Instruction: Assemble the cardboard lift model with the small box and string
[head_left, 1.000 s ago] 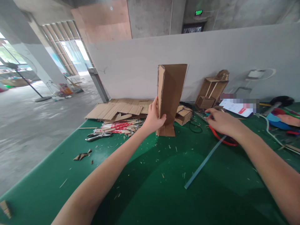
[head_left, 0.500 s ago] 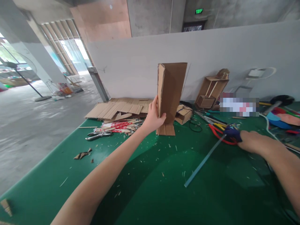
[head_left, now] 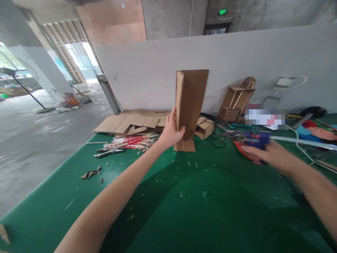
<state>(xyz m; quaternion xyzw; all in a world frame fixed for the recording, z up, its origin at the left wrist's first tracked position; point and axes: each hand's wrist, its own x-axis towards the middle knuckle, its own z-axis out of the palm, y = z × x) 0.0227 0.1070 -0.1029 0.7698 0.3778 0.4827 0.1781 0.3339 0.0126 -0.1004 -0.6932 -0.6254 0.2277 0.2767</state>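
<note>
Toward the far edge of the green tabletop (head_left: 171, 211), left hand (head_left: 170, 131): grip is clamped on tall, upright, folded brown cardboard piece (head_left: 194, 102). Nearer the right edge, right hand (head_left: 276, 156), blurred: grip closed round dark-blue glue gun (head_left: 257, 140); long translucent rod (head_left: 297, 140) projects rearward.

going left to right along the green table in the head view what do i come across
Dark brown scraps → silver hand tool → left hand gripping an upright cardboard piece → cardboard model with thin sticks → right hand holding a blue glue gun → multicoloured items
</note>
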